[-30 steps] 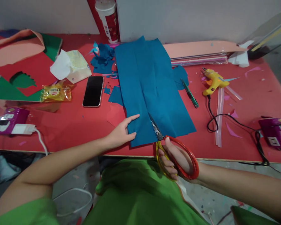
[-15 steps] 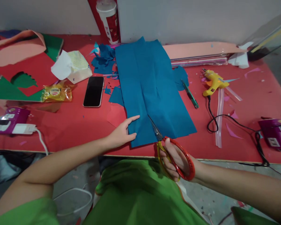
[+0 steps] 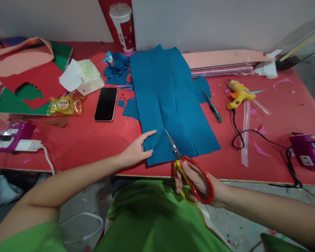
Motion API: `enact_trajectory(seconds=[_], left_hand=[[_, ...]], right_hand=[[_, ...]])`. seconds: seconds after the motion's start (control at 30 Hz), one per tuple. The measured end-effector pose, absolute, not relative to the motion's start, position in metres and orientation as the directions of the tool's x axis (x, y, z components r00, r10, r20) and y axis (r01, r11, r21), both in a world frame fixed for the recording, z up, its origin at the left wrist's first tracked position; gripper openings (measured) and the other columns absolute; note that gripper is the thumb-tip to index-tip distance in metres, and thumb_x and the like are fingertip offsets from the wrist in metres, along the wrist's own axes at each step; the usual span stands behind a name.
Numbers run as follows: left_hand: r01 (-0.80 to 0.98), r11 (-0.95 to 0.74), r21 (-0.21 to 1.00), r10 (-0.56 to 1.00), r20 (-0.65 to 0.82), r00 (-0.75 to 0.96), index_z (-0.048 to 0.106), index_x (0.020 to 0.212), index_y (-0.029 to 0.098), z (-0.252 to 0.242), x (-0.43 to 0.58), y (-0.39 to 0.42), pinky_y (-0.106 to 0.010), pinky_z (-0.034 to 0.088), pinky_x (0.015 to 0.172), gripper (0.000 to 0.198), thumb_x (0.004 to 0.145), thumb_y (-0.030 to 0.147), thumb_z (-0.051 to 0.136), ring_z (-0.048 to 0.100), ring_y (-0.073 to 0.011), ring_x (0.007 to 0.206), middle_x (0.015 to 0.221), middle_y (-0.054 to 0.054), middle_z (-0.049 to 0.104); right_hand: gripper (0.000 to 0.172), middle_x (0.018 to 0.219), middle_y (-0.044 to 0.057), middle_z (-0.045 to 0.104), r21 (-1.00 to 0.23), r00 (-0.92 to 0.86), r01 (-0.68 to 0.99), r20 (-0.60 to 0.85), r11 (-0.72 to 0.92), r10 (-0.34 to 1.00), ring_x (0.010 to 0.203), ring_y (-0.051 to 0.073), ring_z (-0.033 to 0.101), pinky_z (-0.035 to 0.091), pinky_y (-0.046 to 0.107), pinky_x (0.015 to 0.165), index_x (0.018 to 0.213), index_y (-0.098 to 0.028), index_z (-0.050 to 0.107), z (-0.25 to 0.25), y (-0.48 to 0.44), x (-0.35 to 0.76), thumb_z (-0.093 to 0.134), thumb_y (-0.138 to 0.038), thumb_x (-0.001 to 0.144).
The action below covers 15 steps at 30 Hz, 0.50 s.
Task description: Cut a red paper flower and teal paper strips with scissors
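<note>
A large creased sheet of blue paper [image 3: 160,91] lies lengthwise on the red table [image 3: 76,147], with a short slit in its near edge at the right. My left hand [image 3: 136,150] rests on its near left corner, thumb and forefinger spread apart. In my right hand [image 3: 196,178] is a pair of scissors [image 3: 175,150] with one red and one yellow handle. Their blades lie over the sheet's near part, tips pointing away and to the left. Whether a blade passes under the paper I cannot tell.
Left of the sheet are a phone [image 3: 105,104], a yellow wrapper [image 3: 64,104] and blue scraps [image 3: 118,66]. A lidded cup [image 3: 123,28] stands behind. To the right lie a green cutter-like pen [image 3: 212,107], a yellow glue gun [image 3: 240,94] with its black cord, and a purple power socket [image 3: 308,150].
The scissors' handles and my right hand have shifted slightly left, and my right fingers have spread a little. The slit in the near edge shows more clearly. My left hand stays in place.
</note>
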State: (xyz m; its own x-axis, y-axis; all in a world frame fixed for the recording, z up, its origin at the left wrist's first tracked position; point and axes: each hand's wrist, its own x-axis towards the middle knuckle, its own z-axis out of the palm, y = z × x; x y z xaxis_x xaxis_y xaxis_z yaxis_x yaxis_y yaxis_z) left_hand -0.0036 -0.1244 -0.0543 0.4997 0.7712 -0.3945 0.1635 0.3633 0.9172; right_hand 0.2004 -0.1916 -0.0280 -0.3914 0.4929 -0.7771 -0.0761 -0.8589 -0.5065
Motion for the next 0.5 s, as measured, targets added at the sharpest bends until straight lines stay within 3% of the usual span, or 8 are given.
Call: enact_trajectory(seconds=[0.17, 0.5], left_hand=[[0.229, 0.334, 0.914, 0.778, -0.405, 0.481, 0.028, 0.133, 0.020, -0.052, -0.003, -0.123, -0.027, 0.048, 0.062, 0.065, 0.074, 0.022, 0.055, 0.055, -0.0112, 0.070, 0.107, -0.009, 0.055], [0.215, 0.345, 0.914, 0.785, -0.406, 0.468, 0.030, 0.133, 0.021, -0.055, -0.005, -0.124, -0.030, 0.049, 0.067, 0.068, 0.071, 0.022, 0.057, 0.058, -0.0166, 0.077, 0.098, -0.007, 0.060]], right_hand=[[0.051, 0.074, 0.005, 0.057, -0.413, -0.419, -0.160, -0.794, -0.897, 0.440, 0.058, 0.009, 0.053, 0.038, 0.013, 0.035, 0.074, -0.015, 0.051, -0.018, -0.192, 0.203, 0.050, -0.066, 0.069], [0.056, 0.082, 0.005, 0.054, -0.432, -0.504, -0.142, -0.743, -0.890, 0.441, 0.078, 0.016, 0.053, 0.047, 0.019, 0.045, 0.089, -0.017, 0.055, -0.027, -0.201, 0.211, 0.057, -0.066, 0.063]])
